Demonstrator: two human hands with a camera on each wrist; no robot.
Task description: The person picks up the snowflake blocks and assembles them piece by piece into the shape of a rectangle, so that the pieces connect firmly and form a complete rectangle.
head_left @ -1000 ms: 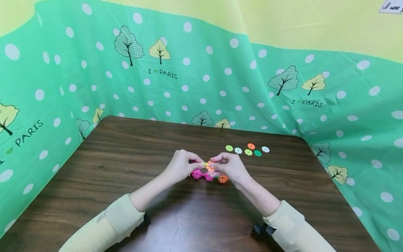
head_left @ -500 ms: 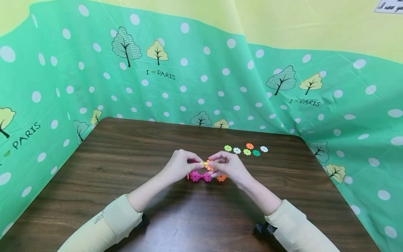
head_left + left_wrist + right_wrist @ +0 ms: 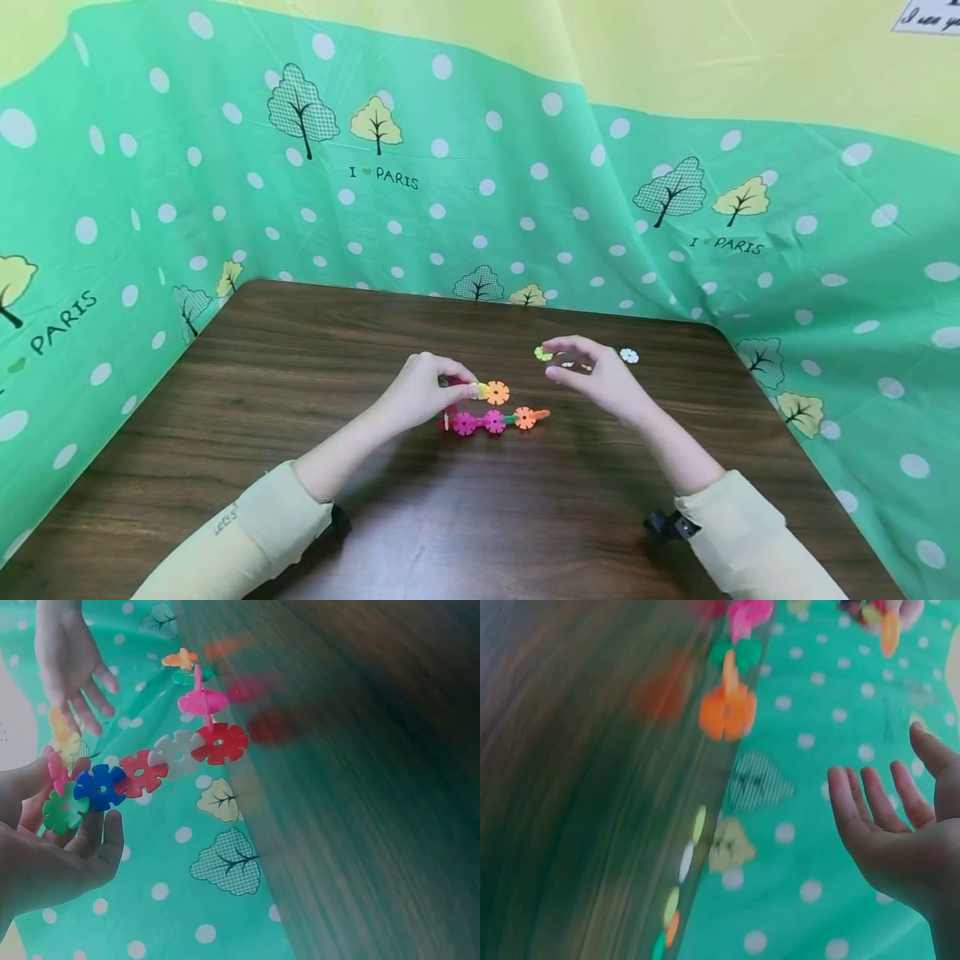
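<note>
My left hand (image 3: 423,396) pinches one end of a curved chain of interlocking flower-shaped plastic discs. In the left wrist view, its fingers are around a green disc (image 3: 64,808) beside a blue disc (image 3: 96,778); red and whitish discs follow. A yellow disc and an orange disc (image 3: 497,392) stick out past these fingers to the right. Nearer the front in the head view run two magenta discs (image 3: 465,424) and the chain's orange far end (image 3: 526,418). My right hand (image 3: 607,383) holds nothing, fingers spread over the loose discs, hiding some of them.
Loose flower discs lie at the back right of the dark wooden table (image 3: 315,350), among them a light green one (image 3: 541,354) and a white one (image 3: 629,356). A green dotted curtain (image 3: 450,225) stands behind and beside the table.
My right hand has let go of the orange disc and moved right and back, to over the loose discs. The left hand keeps its hold on the chain, barely moved.
</note>
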